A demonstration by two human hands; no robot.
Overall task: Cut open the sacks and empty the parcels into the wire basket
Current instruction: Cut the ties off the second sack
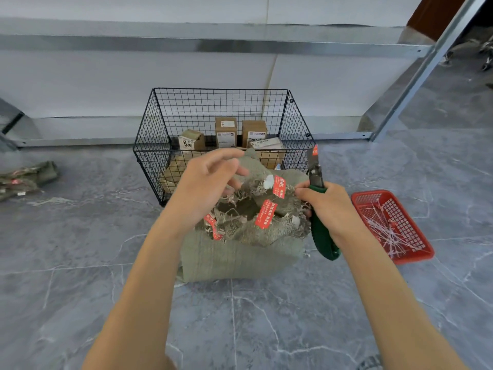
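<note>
1. Frame left: flattened sacks (26, 180) are lying, apparently emptied.
2. Centre: my left hand (205, 185), fingers loose, is hovering at the frayed, opened mouth of the bulging sack (240, 252), which is standing just before the wire basket (149, 145) holding parcels (225, 132).
3. Right: my right hand (328, 206) is gripping green cutters (320, 236); this sack is awaiting emptying.

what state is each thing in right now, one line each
sack: upright on the floor, mouth frayed and open
cutters: gripped by the right hand, tip up
left hand: at the sack's mouth, grip unclear
wire basket: open top, several parcels inside
red tray: on the floor, cut ties inside
other sacks: crumpled on the floor, far left
</note>
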